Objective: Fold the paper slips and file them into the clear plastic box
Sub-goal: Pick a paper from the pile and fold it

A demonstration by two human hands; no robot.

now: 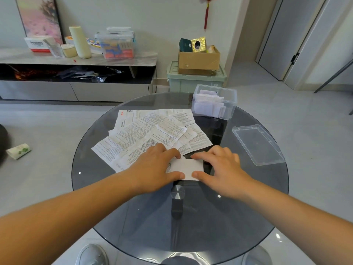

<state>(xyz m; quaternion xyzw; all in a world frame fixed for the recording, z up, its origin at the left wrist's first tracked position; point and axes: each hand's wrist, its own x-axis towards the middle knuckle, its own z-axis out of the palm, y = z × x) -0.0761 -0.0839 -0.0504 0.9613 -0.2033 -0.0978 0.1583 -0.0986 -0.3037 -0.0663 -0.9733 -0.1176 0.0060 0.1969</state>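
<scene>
Centrally, left hand [156, 165] and right hand [219, 165] pinch a folded slip [188, 167]; loose slips [152, 129] crowd eleven o'clock, clear plastic box [214, 101] at one, lid [257, 144] at two.

Bright, even indoor light; small glare spots dot the glass counter [133, 217]; beyond it, door [282, 35] lines bow outward.
</scene>
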